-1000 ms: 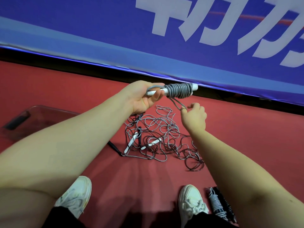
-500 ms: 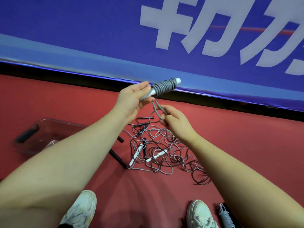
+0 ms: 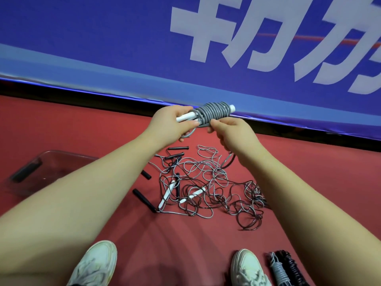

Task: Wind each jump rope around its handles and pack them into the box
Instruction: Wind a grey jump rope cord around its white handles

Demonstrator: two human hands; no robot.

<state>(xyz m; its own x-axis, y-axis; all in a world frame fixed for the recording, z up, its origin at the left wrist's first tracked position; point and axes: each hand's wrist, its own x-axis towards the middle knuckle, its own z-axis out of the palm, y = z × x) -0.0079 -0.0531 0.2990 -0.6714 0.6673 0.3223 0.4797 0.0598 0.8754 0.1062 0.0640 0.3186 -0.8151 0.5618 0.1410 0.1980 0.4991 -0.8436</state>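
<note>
Grey rope (image 3: 213, 112) coiled on white handles, held up in both hands, far side of the scene.
Left hand (image 3: 175, 124) curled round the handles' bare left end; right hand (image 3: 233, 131) pinching the cord at the coil's near edge, with a slack loop hanging under the left fingers. Below, on the red floor (image 3: 309, 182): tangle (image 3: 206, 188) of loose grey and black ropes with black and white handles. Clear box (image 3: 51, 164) at left on the floor, contents unclear. Grey bundle (image 3: 278, 271) and black bundle (image 3: 292, 265), both wound, side by side just right of the right shoe (image 3: 247, 267). Blue banner (image 3: 103, 38) behind.
</note>
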